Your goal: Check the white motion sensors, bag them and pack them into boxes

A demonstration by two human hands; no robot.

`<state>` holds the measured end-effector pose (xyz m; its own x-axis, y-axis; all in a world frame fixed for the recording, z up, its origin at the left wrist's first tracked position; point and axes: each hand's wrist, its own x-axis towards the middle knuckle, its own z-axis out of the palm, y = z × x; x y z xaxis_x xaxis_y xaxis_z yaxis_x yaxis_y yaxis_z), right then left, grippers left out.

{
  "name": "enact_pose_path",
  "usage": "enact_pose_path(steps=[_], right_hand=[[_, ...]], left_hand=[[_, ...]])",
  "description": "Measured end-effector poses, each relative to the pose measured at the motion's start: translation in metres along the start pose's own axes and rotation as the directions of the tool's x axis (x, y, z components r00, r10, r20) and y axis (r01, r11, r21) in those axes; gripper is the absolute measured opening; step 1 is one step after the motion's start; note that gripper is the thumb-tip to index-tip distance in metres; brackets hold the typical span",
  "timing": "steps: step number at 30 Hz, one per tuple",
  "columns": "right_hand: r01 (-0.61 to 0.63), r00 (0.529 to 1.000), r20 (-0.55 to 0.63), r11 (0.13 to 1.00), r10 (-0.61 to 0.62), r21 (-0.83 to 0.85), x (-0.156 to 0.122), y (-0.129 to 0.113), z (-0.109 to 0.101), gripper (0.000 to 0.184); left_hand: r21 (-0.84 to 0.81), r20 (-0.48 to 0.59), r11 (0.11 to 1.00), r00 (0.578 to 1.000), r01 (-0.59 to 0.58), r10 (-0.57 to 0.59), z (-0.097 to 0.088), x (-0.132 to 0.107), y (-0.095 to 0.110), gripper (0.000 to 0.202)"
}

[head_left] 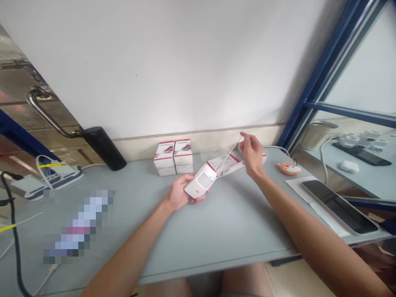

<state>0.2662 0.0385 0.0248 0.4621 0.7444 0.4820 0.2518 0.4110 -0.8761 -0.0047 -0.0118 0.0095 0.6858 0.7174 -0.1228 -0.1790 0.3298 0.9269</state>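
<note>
My left hand is wrapped round a white motion sensor, which is tilted, its window facing me. A thin metal antenna rises from the sensor's upper right corner. At the antenna's far end, the fingertips of my right hand are pinched together. Behind the sensor, a white and red carton lies on the grey table, partly hidden by the sensor and my right hand. Small white and red boxes stand stacked to the left of it, near the wall.
A black cylinder and a power strip stand at the left. A blurred-out phone-like object lies nearer. On the right are an orange animal-shaped item, a dark-screened phone on white paper, and a blue-framed mirror.
</note>
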Motion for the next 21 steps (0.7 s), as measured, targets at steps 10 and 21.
enact_pose_path(steps=[10, 21], right_hand=[[-0.098, 0.979, 0.183, 0.994, 0.088, 0.046, -0.062, -0.023, 0.032, 0.032], [0.395, 0.862, 0.437, 0.881, -0.257, -0.261, -0.066, -0.018, 0.033, 0.032]], left_hand=[[-0.170, -0.096, 0.977, 0.989, -0.130, 0.115, 0.022, 0.000, -0.009, 0.047], [-0.010, -0.297, 0.958, 0.916, -0.286, 0.270, 0.018, 0.008, -0.022, 0.041]])
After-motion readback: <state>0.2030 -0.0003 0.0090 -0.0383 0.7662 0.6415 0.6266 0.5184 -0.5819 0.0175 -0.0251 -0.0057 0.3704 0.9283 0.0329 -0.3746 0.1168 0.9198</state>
